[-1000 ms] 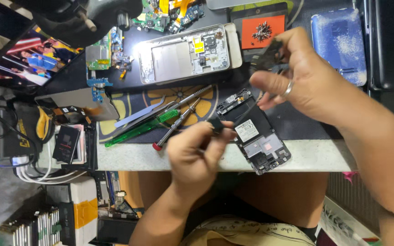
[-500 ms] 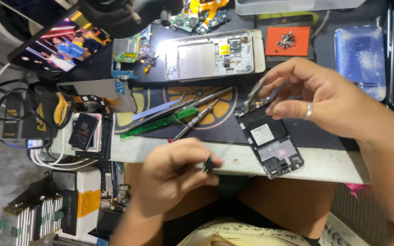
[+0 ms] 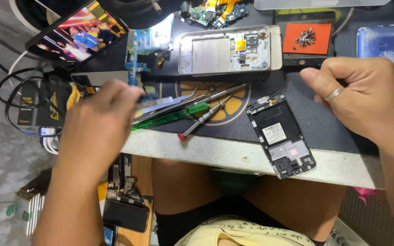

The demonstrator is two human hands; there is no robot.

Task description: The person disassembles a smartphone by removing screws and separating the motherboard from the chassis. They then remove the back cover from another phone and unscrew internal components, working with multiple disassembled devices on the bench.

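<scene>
- Silver ring (image 3: 334,94) is seen on the right hand (image 3: 361,100), whose fingers are curled together into a loose fist. Nothing is seen held in it, and it hangs over the dark mat (image 3: 324,123).
- Just beside that hand, the opened phone frame (image 3: 281,134) lies flat on the mat, untouched, with its lower end past the mat on the pale table edge (image 3: 233,152).
- The left hand (image 3: 99,123) is blurred over the tool cluster. Whether its fingers are apart or together cannot be told.
- Near it lie the green pry tool (image 3: 169,117), the tweezers (image 3: 174,101) and the red-capped screwdriver (image 3: 206,117), crossed close together.
- The picking is probably done best if one tool is lifted by its handle alone, so that its neighbours are not dragged off the edge.
- The frame is likely best steadied by the right hand and drawn fully onto the mat.
- Farther back, the silver phone body (image 3: 226,49) and the orange pad of loose screws (image 3: 307,38) are best left unbumped.
</scene>
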